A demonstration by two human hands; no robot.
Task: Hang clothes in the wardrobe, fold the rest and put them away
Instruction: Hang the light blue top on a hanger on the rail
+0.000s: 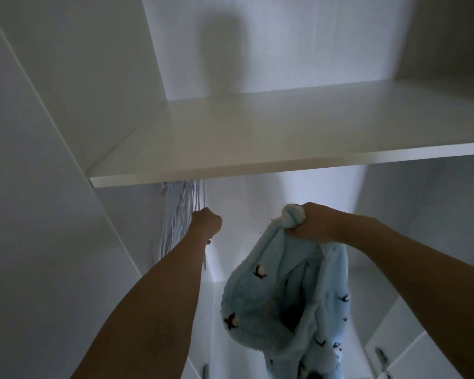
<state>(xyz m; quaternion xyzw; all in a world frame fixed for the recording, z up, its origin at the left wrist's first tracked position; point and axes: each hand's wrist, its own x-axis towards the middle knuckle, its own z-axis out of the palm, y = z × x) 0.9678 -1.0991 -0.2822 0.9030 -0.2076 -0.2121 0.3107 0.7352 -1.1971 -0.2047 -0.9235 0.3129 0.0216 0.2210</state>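
Inside the white wardrobe (52, 138), below the shelf (285, 138), a bunch of white hangers (179, 214) hangs at the left. The left hand (206, 221) is curled at the nearest hanger; whether it grips the hanger cannot be told. The right hand (311, 222) clutches a bunched fold of a light blue fleece garment (279, 305) (small dark animal print), which dangles below it.
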